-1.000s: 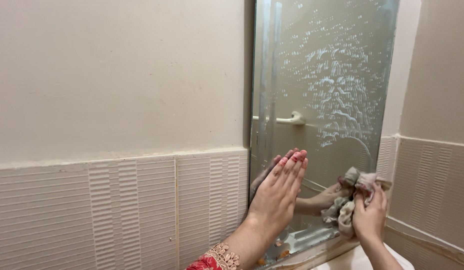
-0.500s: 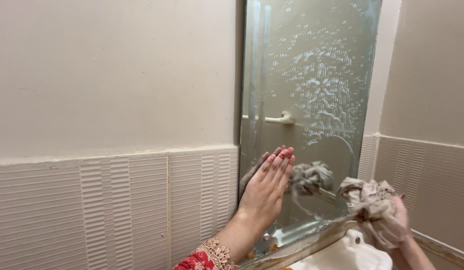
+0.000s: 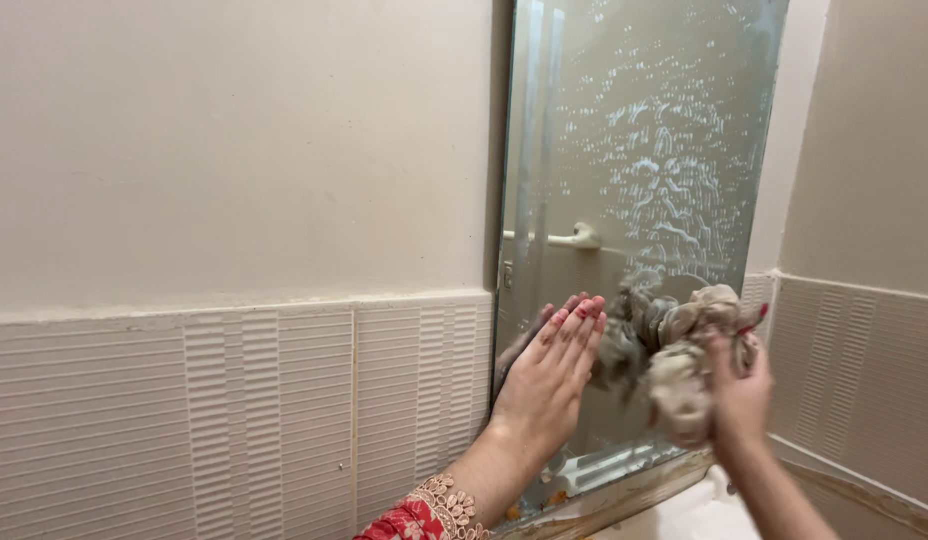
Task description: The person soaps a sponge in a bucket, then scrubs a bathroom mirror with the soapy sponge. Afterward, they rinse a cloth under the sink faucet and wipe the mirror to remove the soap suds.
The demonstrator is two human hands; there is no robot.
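Left hand [image 3: 547, 385] flat and open, fingers together, palm pressed against the lower left part of the wall mirror [image 3: 584, 120]; fingertips with red-stained nails point up and right; its reflection shows just behind it in the glass; red sleeve with pale lace cuff [image 3: 424, 512] at the wrist, low in the view; right hand [image 3: 739, 395] closed around a crumpled beige cloth [image 3: 684, 345], held at the lower right part of the mirror; cloth bunched in a wad, seems to touch the glass but contact hard to confirm, motion blur there; cloth's reflection sits just left of it, between the two hands; the two hands are near each other, not touching; mirror surface covered with white soapy streaks and droplets [image 3: 664, 170] across the upper and middle area; a strip along the left side looks clearer; reflected white towel bar [image 3: 574, 238] visible in the glass above the left hand; mirror's bottom edge sits on a worn ledge [image 3: 624, 500]; white basin [image 3: 684, 518] partly seen below the right forearm; ribbed cream tiles [image 3: 234, 410] on the lower wall left of the mirror, plain cream wall [image 3: 234, 140] above; more ribbed tile on the right side wall
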